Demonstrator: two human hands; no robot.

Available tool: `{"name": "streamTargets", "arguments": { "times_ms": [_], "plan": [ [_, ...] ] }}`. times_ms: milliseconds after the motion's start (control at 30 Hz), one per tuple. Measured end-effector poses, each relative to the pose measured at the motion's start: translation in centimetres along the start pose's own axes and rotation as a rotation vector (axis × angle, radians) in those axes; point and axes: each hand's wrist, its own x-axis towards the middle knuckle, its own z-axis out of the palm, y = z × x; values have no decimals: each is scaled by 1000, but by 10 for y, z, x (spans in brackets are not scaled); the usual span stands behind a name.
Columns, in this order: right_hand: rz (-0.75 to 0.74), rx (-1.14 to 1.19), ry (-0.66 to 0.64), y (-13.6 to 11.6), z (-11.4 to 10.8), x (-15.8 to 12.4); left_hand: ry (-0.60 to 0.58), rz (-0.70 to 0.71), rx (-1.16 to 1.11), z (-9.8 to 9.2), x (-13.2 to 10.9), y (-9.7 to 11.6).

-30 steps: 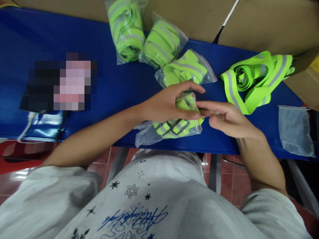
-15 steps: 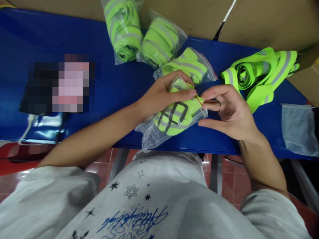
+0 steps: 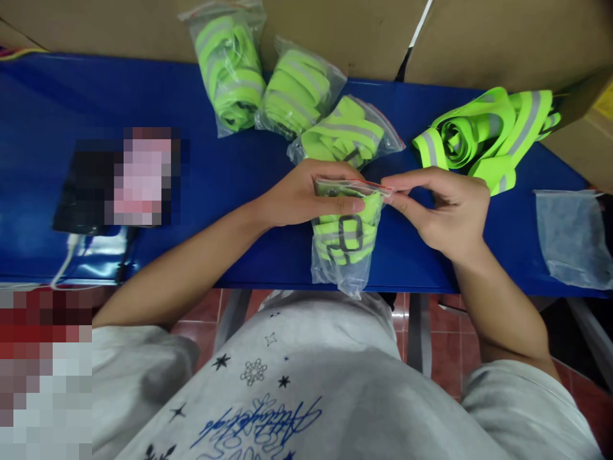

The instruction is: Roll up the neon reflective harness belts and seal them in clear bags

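Note:
A clear zip bag (image 3: pixel 342 249) hangs between my hands at the table's front edge, its red-lined top turned away from me. Inside it lies a folded neon-green strap (image 3: pixel 330 233) with grey reflective bands and a dark buckle (image 3: pixel 351 233). My left hand (image 3: pixel 316 195) grips the bag near its top, thumb across the front and fingers behind. My right hand (image 3: pixel 440 204) pinches the right end of the zip edge between thumb and forefinger. Just beyond, another bagged green strap (image 3: pixel 342 131) lies close to my left fingers.
Two more bagged green straps, a middle bag (image 3: pixel 299 89) and a left bag (image 3: pixel 232 76), lie at the back against cardboard (image 3: pixel 325 32). Loose green straps (image 3: pixel 483 134) lie at the right, near an empty zip bag (image 3: pixel 572 236). A blurred-out device with cables (image 3: pixel 86 185) sits on the left of the blue table (image 3: pixel 201 153).
The bag has turned from slanted to hanging upright, its zip edge now level. My right hand has closed from spread fingers to a pinch on the bag's corner. The view has shifted slightly.

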Motion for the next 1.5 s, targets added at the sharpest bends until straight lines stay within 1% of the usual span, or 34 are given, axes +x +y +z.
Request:
{"name": "streamTargets", "arguments": {
  "times_ms": [67,167,200,233,267,367,433,533,567,633,700,733,800,833,900,933,1000,1033,1067,1133,1200,1233,1267,1333,1367,1400,1500],
  "plan": [
    [-4,-12,19,1,3,0,-87,-10,26,1,-2,3],
    [-30,26,-16,0,10,2,-283,-47,-21,6,-4,5],
    [-38,38,-23,0,11,3,-324,-64,-40,9,-4,5],
    [-37,55,-14,-1,11,4,-325,-77,-66,11,-4,5],
    [-22,81,12,-1,10,6,-282,-85,-108,14,-4,5],
    [87,228,135,3,0,14,-54,-118,-299,17,-4,3],
    [147,328,139,10,-7,18,56,-128,-369,16,-4,2],
    [140,365,113,22,-10,20,130,-84,-308,14,-3,1],
    [126,339,107,25,-10,20,121,-53,-279,13,-3,1],
    [102,241,77,27,-12,18,45,12,-234,11,-3,1],
    [52,161,3,24,-17,16,-27,56,-216,8,-2,1],
    [14,157,-44,22,-21,16,-41,62,-216,7,-2,1],
    [-21,218,-157,18,-30,16,-34,51,-232,3,-1,1],
    [-8,263,-209,16,-33,16,-28,39,-245,2,0,1],
    [62,334,-287,14,-36,16,-8,14,-284,1,0,1],
    [101,352,-306,14,-36,17,7,-4,-311,1,0,0],
    [141,362,-318,13,-34,19,30,-43,-352,1,1,-2],
    [134,355,-324,13,-32,20,36,-58,-363,1,1,-3],
    [106,335,-330,14,-31,21,32,-69,-362,0,1,-3],
    [5,260,-341,15,-31,24,-20,-82,-311,-2,2,-4],
    [-82,187,-358,16,-33,25,-110,-64,-148,-6,2,-4],
    [-93,166,-366,16,-34,25,-139,-36,-19,-8,1,-3],
    [-83,155,-374,17,-35,25,-149,0,121,-9,1,-2],
    [-42,137,-385,18,-35,24,-108,63,316,-10,-1,-2],
    [-25,118,-378,18,-35,23,-76,66,334,-10,-2,-3],
    [-12,96,-366,19,-34,23,-49,49,298,-9,-2,-5],
    [8,65,-343,20,-32,24,-4,-23,72,-6,-1,-11]
  ]
}}
